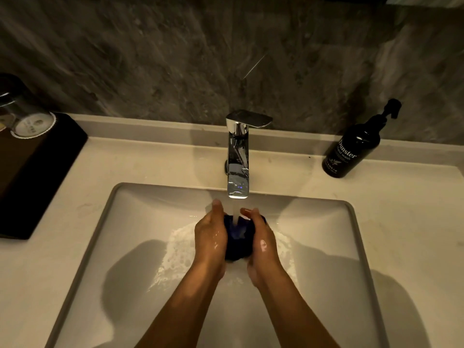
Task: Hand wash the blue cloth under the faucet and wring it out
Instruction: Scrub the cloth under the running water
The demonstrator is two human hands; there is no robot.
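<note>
The blue cloth [238,238] is bunched into a dark wet wad, pressed between my two palms over the middle of the sink [105,222]. My left hand [209,237] cups its left side and my right hand [261,243] its right side, both wet. Water runs from the chrome faucet [238,156] straight down onto the top of the cloth. Foamy water spreads over the basin floor around my hands. The lower part of the cloth is hidden by my palms.
A black hand wash pump bottle [351,146] stands on the counter at the right of the faucet. At the left, a dark tray [37,172] holds an upturned glass [27,119]. A dark stone wall rises behind the pale counter.
</note>
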